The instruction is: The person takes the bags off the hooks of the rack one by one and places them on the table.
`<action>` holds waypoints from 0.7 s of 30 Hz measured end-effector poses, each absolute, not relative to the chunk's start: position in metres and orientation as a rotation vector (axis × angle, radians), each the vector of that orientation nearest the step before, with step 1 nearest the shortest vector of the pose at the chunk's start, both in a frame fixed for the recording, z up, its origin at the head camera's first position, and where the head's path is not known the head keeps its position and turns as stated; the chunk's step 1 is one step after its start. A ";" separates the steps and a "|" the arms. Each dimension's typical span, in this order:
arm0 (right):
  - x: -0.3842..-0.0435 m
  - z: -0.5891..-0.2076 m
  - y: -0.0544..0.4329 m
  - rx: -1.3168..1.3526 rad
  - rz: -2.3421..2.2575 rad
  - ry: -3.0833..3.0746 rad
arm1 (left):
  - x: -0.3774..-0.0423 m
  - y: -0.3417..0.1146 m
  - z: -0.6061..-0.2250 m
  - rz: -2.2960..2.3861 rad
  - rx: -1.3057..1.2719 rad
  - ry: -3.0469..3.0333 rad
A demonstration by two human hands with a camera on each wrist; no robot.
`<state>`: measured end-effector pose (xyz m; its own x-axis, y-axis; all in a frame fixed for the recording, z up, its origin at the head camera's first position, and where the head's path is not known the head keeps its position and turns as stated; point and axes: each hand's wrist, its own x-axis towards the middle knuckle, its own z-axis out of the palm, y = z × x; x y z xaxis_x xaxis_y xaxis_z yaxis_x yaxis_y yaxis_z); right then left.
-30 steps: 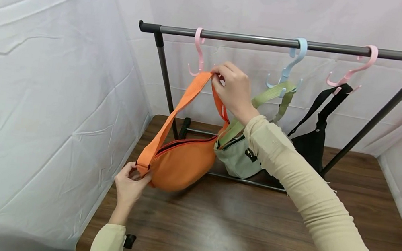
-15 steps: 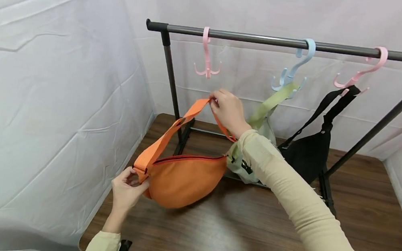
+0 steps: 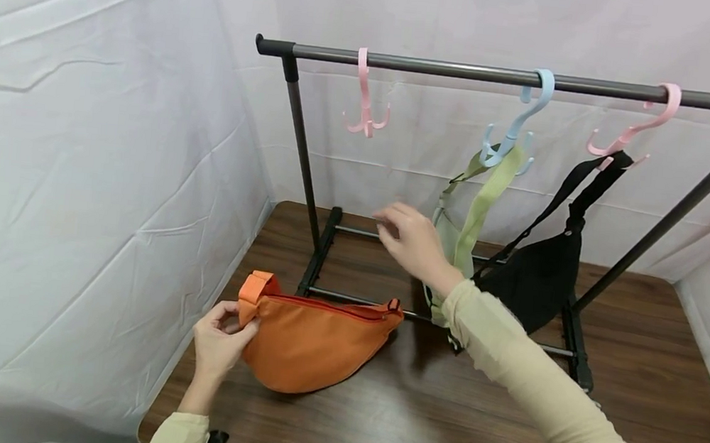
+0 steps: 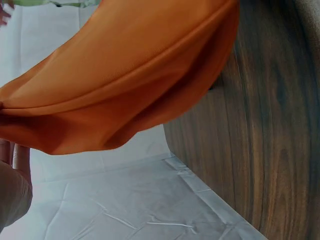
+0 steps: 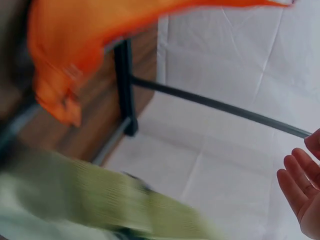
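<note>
An orange waist bag [image 3: 311, 342] with a red-edged zipper hangs low over the wooden surface at centre left in the head view. My left hand [image 3: 219, 340] pinches its left end, just below the folded orange strap [image 3: 256, 289]. The same bag [image 4: 135, 65] fills the upper part of the left wrist view. My right hand [image 3: 413, 245] is in the air above and right of the bag, fingers loosely bent, holding nothing. In the right wrist view the right hand's fingers [image 5: 300, 175] are spread apart from the bag. Behind its forearm hangs a green bag [image 3: 481, 205] on a blue hook [image 3: 518, 127].
A dark metal rack [image 3: 447, 68] spans the back, its legs on the wooden surface [image 3: 341, 434]. A pink hook [image 3: 366, 101] with nothing on it hangs at left. Another pink hook [image 3: 643, 128] holds a black bag [image 3: 539, 271]. White fabric [image 3: 76, 187] walls the left.
My right hand has let go of the orange strap and moved down, away from the left pink hook. The orange bag has sunk lower, its strap dropping. The green bag has swung.
</note>
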<state>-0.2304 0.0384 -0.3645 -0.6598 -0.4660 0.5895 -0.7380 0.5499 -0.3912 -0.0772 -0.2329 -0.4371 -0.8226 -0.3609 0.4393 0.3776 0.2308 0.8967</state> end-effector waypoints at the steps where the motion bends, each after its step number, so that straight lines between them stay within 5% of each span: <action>1: -0.225 -0.371 0.041 0.982 0.912 -2.357 | -0.078 -0.234 -0.439 -1.652 -0.015 -1.923; 9: -0.177 -0.431 0.060 0.835 1.369 -2.365 | -0.087 -0.248 -0.445 -1.759 0.012 -1.760; 21: -0.137 -0.520 0.055 -0.016 2.053 -2.351 | -0.085 -0.249 -0.418 -1.842 -0.054 -1.579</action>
